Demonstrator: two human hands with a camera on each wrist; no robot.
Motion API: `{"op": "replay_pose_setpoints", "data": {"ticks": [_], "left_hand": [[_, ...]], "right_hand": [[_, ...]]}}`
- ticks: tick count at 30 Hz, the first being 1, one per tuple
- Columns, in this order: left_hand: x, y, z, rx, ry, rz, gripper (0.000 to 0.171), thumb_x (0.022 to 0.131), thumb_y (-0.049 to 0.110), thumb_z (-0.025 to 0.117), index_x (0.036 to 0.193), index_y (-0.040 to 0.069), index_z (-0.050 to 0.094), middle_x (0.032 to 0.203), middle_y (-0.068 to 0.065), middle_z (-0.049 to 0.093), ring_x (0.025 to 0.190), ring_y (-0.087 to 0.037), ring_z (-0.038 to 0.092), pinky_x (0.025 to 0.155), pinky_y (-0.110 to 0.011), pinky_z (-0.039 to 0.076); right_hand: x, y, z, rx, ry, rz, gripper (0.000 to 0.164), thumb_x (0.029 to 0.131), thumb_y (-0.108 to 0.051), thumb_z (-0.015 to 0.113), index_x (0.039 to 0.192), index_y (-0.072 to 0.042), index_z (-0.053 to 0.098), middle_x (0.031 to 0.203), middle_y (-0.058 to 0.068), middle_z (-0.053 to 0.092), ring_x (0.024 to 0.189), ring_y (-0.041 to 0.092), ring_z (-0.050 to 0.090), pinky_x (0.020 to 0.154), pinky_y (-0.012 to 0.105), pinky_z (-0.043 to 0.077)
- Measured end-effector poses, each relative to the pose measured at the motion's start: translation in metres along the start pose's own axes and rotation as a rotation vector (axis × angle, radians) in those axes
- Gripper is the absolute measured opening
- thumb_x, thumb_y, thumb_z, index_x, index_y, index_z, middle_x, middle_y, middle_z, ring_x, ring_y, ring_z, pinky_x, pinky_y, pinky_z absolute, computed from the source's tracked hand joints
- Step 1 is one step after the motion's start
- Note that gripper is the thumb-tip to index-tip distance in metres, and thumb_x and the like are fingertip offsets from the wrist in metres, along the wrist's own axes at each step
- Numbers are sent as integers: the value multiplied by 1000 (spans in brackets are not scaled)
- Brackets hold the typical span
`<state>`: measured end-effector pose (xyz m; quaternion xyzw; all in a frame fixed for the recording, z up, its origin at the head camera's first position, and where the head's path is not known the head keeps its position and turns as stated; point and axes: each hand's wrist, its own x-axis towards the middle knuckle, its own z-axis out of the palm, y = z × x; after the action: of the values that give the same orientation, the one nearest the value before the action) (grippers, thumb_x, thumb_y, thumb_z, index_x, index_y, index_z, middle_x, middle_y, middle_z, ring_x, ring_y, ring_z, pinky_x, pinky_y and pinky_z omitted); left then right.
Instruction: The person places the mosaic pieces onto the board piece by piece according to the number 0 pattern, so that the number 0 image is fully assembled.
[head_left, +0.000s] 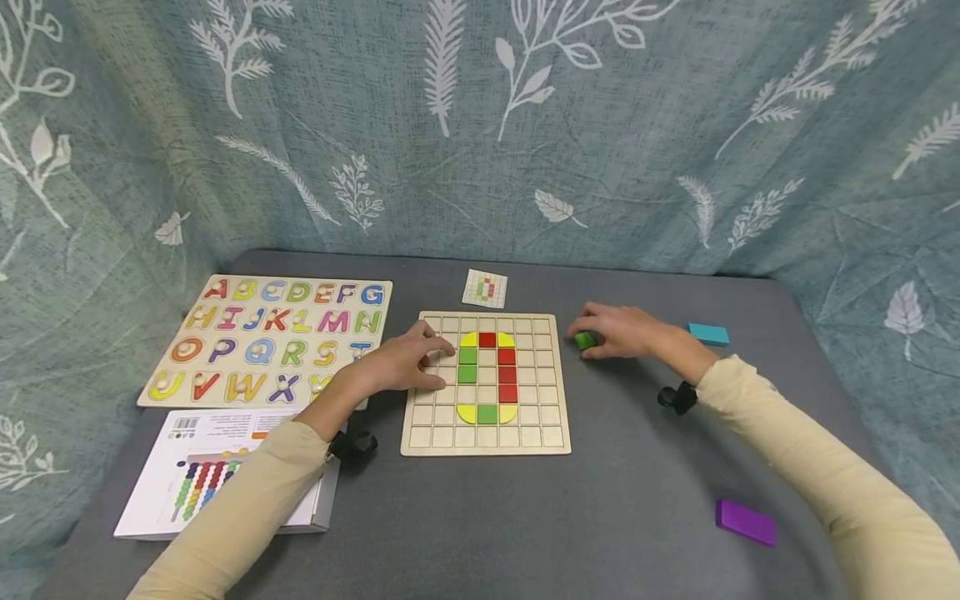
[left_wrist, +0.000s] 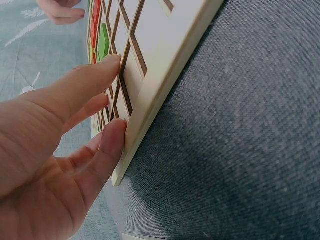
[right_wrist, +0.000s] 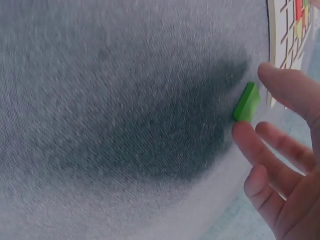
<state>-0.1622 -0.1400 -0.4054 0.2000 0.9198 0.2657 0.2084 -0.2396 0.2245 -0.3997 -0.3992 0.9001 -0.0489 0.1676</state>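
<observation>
A wooden grid board (head_left: 551,446) lies on the table, holding a ring of red squares (head_left: 507,374), green squares (head_left: 467,373) and rounded yellow corner pieces (head_left: 467,412). My left hand (head_left: 408,358) rests at the board's left edge, fingers spread, fingertips on the grid and rim; in the left wrist view the left hand (left_wrist: 65,125) holds no piece. Right of the board, my right hand (head_left: 618,332) reaches over a loose green tile (head_left: 584,340). In the right wrist view this green tile (right_wrist: 246,102) sits between thumb and fingers, the thumb apart from it, a fingertip at its lower end.
Behind the board lies a small pattern card (head_left: 484,288). An alphabet puzzle board (head_left: 292,333) is at left, with a white box (head_left: 150,492) in front of it. A teal block (head_left: 708,334) and a purple block (head_left: 746,522) lie at right. A leaf-patterned curtain (head_left: 480,167) surrounds the table.
</observation>
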Motion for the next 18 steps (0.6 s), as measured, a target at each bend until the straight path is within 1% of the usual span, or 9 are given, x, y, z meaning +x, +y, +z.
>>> {"op": "replay_pose_setpoints", "data": {"ticks": [4, 10, 14, 18], "left_hand": [[0, 0, -1, 1, 1, -5, 50, 86, 23, 73, 132, 12, 58, 120, -12, 43, 91, -20, 52, 74, -29, 41], [0, 1, -1, -6, -2, -7, 50, 86, 23, 73, 132, 11, 58, 119, -12, 43, 88, -18, 51, 72, -28, 40], [0, 2, -2, -12, -7, -10, 50, 87, 23, 73, 133, 12, 58, 120, -12, 43, 89, -18, 51, 73, -29, 41], [1, 2, -4, -19, -8, -8, 49, 87, 22, 72, 133, 12, 58, 121, -12, 43, 92, -19, 54, 77, -30, 43]], "right_hand": [[4, 2, -5, -32, -63, -9, 39, 90, -31, 68, 127, -21, 62, 124, 9, 52, 78, 11, 51, 65, 33, 39], [7, 3, -8, -25, -113, -23, 37, 91, -29, 67, 126, -21, 62, 127, 9, 51, 88, 16, 53, 70, 34, 41], [9, 4, -8, 6, -113, -42, 34, 91, -23, 67, 125, -19, 62, 124, 10, 51, 88, 16, 55, 69, 33, 43], [10, 7, -7, 13, -74, -71, 31, 91, -19, 67, 121, -17, 64, 119, 10, 53, 87, 17, 55, 69, 32, 43]]}}
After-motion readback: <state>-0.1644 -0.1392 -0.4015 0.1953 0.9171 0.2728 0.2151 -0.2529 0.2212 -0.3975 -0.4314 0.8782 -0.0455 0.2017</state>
